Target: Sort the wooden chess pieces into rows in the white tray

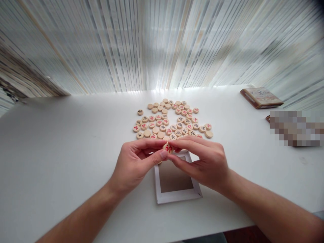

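left fingers (149,144), right fingers (192,145): pinching red-marked disc (168,147) | apparently over far edge of frame (177,196) | tabletop (63,152) spreads wide leftward

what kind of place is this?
Probably a room in a home, though one view can't confirm it. Light shows through a striped curtain behind a plain white table, where wooden game discs, many marked with red or black characters, lie spread out.

We get soft light through the striped curtain (126,44), brightest along its foot, where glare washes onto the white tabletop (63,152); we see the nearer surface dimmer, its shadows faint; wide-angle distortion fans and smears the outer stripes; the upper right corner darkens; coarse pixels hide an item (295,129) at right.
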Demonstrator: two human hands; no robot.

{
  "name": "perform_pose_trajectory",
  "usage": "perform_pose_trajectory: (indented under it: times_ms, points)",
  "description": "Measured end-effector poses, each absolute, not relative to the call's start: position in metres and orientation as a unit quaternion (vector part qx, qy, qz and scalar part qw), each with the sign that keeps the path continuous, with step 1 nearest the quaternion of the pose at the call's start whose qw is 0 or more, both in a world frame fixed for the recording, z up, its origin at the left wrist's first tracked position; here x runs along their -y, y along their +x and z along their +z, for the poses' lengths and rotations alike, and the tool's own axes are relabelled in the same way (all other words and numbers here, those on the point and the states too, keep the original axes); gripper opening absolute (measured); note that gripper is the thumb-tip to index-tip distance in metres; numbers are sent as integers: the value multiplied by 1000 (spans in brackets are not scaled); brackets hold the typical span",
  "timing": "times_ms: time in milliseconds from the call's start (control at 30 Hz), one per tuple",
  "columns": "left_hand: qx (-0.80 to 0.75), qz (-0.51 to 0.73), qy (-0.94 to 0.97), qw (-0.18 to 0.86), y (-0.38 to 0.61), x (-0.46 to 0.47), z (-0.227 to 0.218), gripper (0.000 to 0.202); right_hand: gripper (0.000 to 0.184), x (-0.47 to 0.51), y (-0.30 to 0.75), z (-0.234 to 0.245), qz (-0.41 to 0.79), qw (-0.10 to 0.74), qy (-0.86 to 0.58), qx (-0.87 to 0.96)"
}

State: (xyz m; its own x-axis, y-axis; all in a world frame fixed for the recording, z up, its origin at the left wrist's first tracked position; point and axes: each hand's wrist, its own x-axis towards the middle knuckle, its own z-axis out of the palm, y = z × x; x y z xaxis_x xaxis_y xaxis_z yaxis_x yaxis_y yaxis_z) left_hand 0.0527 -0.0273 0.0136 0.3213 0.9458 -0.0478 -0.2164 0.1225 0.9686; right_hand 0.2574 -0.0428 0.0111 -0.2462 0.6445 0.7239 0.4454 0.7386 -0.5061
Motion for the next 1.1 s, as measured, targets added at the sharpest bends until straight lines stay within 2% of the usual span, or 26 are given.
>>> perform_pose_trajectory:
  times_ms: [133,233,400,633,1100]
  points:
    - [-384,458,511,618,51,26,15,13,17,44,257,13,126,490,-364,782]
    - [-390,485,516,589,45,21,12,20,14,45,256,12,132,467,-364,795]
    - [-425,504,506,556,38,8,2,20,7,45,254,4,122,410,-341,837]
    - [-439,492,528,535,43,10,0,23,9,45,250,-7,100,323,-369,866]
    - [-435,495,534,529,44,11,5,24,9,44,253,-8,85,322,-367,868]
